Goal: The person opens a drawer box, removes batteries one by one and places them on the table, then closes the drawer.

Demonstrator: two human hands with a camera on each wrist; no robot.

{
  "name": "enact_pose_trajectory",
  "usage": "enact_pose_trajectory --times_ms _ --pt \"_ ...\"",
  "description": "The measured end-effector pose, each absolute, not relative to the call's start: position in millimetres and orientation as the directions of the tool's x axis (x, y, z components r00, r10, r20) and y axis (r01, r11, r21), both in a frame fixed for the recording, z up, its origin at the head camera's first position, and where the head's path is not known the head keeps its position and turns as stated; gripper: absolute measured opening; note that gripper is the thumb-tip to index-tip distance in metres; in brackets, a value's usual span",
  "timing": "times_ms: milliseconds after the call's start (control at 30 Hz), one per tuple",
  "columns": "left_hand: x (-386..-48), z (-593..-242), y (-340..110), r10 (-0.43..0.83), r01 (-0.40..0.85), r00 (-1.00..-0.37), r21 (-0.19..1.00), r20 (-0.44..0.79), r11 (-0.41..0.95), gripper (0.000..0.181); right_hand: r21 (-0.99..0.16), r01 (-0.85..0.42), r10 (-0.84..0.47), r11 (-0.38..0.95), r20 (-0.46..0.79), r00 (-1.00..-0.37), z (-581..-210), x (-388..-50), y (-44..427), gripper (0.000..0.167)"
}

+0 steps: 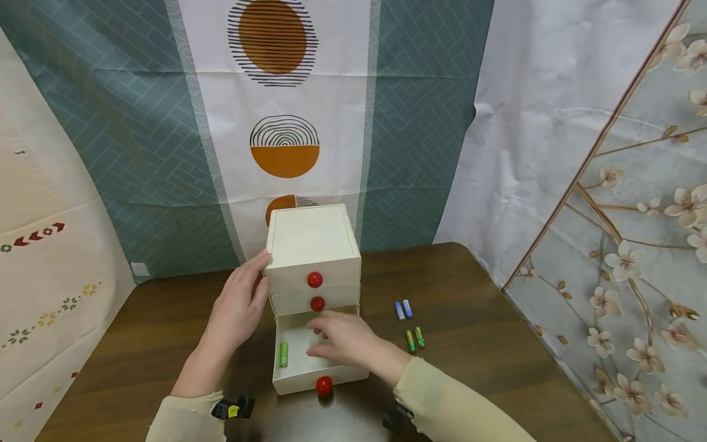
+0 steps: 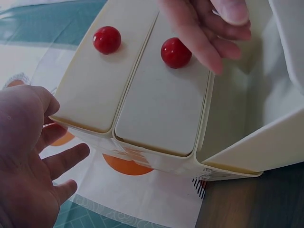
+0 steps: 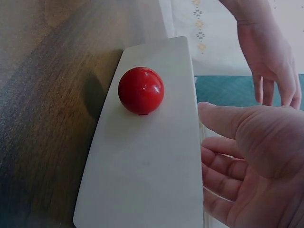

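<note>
A small off-white cabinet (image 1: 312,236) with red round knobs stands on the table, its bottom drawer (image 1: 303,385) pulled out. One green battery (image 1: 283,354) lies at the left inside that drawer. My left hand (image 1: 239,304) rests its fingertips against the cabinet's upper left side, with fingers spread in the left wrist view. Over the open drawer is my right hand (image 1: 348,339), its fingers loosely bent, and no object shows in it. The right wrist view has the drawer's red knob (image 3: 141,90) in front of this hand. The upper two drawers are closed.
Two blue-and-white batteries (image 1: 403,310) lie on the brown table (image 1: 469,368) right of the cabinet. Nearer to me are two green batteries (image 1: 415,339). A patterned curtain (image 1: 420,123) hangs behind the table, and a floral cloth (image 1: 629,294) borders its right side.
</note>
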State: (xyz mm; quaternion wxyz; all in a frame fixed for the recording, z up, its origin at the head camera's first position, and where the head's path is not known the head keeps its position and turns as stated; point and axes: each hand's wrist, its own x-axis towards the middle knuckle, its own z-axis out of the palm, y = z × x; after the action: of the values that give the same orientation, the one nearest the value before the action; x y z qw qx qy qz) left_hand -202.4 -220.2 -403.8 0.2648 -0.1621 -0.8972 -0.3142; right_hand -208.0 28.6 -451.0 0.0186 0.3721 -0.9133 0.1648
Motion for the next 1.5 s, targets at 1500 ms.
enact_pose_trajectory --times_ms 1500 --pt "-201.1 -404.8 -222.1 0.115 0.44 -0.825 0.502 0.553 0.745 0.047 -0.163 -0.652 -0.658 0.74 0.021 -0.752 -475.4 -212.2 -21.3 0.053"
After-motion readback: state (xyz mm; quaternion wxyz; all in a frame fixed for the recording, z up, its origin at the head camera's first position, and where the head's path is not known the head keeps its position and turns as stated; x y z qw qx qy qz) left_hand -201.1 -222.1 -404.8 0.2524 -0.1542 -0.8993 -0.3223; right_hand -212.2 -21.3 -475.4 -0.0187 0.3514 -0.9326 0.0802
